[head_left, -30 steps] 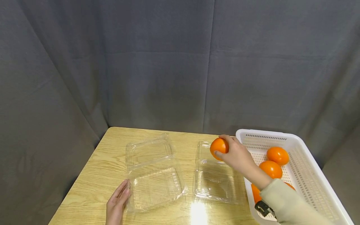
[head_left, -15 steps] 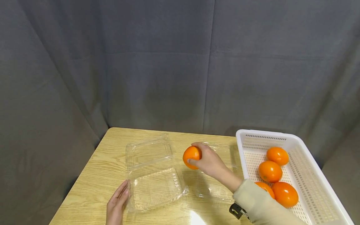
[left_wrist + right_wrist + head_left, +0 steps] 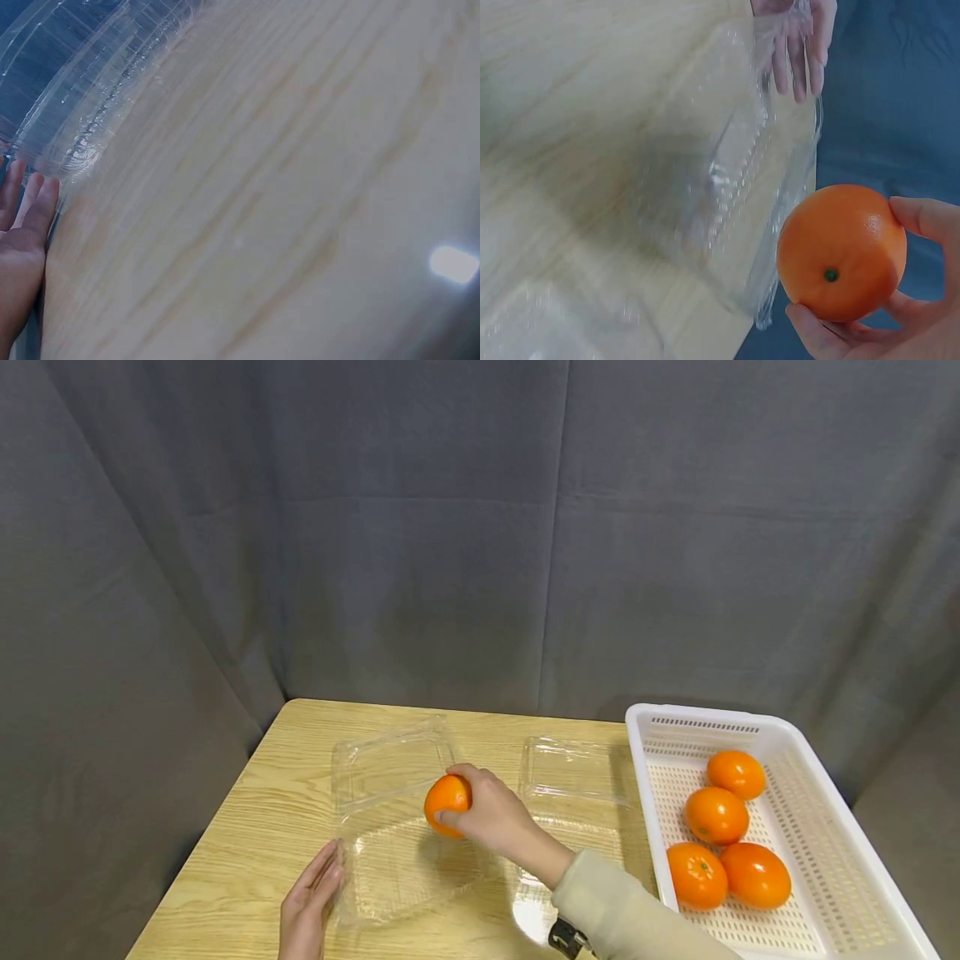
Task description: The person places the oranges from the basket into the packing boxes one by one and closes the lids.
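Note:
An orange is gripped between the thumb and fingers of my right hand, above a clear plastic clamshell box on the left. In the right wrist view the orange shows its green stem end. My left hand touches the near left side of that box with its fingers fairly straight. The left wrist view catches the left hand at the edge of the box. The box lies open, its lid folded back.
A second open clamshell box lies to the right, partly behind the right forearm. At the table's right stands a white perforated basket with several oranges in it. A grey curtain hangs behind the wooden table.
My right hand has carried the orange leftward and nearer, from above the right box to above the left one. The left hand stays at the left box's side.

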